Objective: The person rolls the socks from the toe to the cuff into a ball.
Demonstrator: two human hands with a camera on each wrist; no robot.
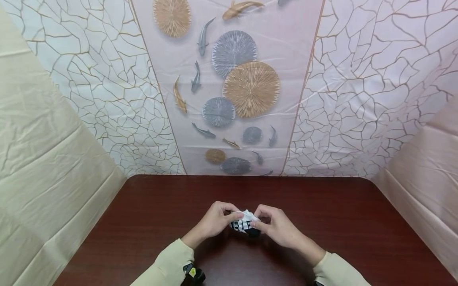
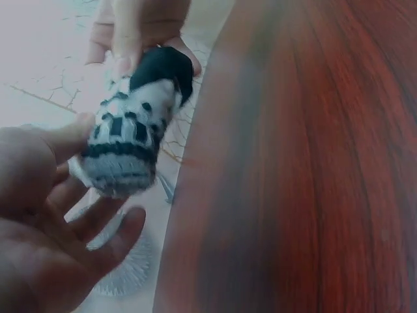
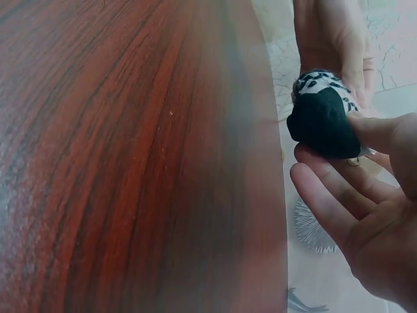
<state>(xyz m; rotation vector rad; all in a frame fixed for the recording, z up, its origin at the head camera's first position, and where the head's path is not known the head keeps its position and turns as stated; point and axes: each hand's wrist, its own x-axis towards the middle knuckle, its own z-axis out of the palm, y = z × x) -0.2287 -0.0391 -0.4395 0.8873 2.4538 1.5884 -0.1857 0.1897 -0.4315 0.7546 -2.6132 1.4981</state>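
Note:
A bunched black-and-white patterned knit sock (image 1: 241, 225) is held between both hands above the middle of the table. My left hand (image 1: 216, 219) pinches its left end, thumb on the near side. From the other side, my right hand (image 1: 280, 227) grips the sock with its thumb over the black part. In the left wrist view the ribbed grey end of the sock (image 2: 122, 166) points toward the left palm. The right wrist view shows its rounded black end (image 3: 322, 124) by the right thumb and fingertips.
A dark red-brown wooden table (image 1: 161, 198) lies under the hands. Behind it hangs a patterned cloth (image 1: 236, 131) with fish and round motifs, and plain beige cloth (image 1: 53, 178) drapes down at the left. A small black device (image 1: 195, 274) is strapped at the left wrist.

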